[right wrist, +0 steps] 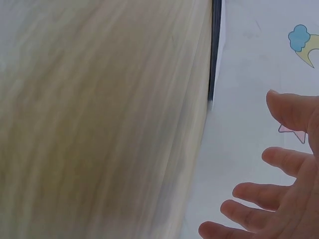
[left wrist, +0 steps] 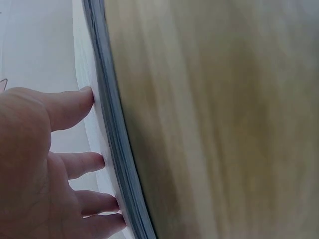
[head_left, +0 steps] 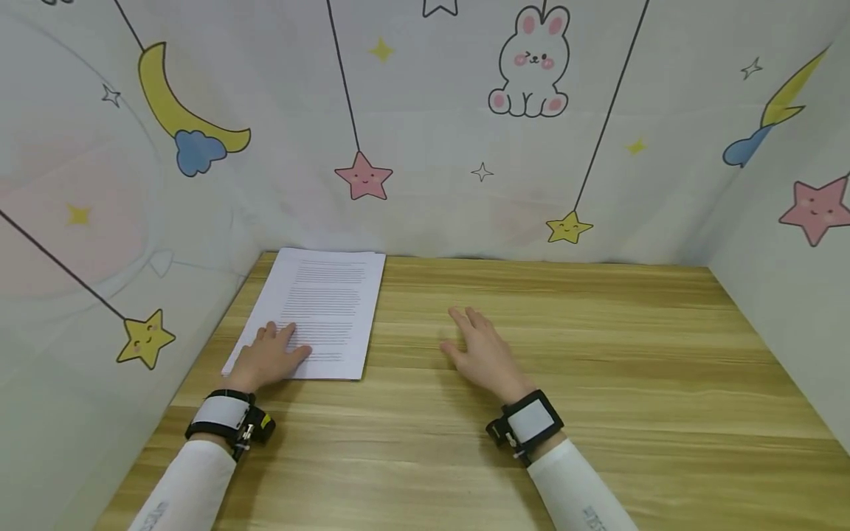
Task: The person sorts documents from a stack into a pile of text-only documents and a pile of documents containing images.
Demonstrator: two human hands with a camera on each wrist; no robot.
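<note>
A stack of printed paper sheets lies at the back left of the wooden table. My left hand rests on its lower left part, fingers spread and fingertips touching the top sheet. In the left wrist view, the left hand meets the paper, and the stack's edge shows several layers. To the right of the stack, my right hand hovers over the table with its fingers apart and holds nothing. The right wrist view has the right hand raised off the table, with the dark stack edge beyond it.
The wood-grain table extends to the right and toward the front. A white cloth backdrop with stars, moons and a rabbit encloses the back and both sides. Each wrist wears a black strap with a small camera.
</note>
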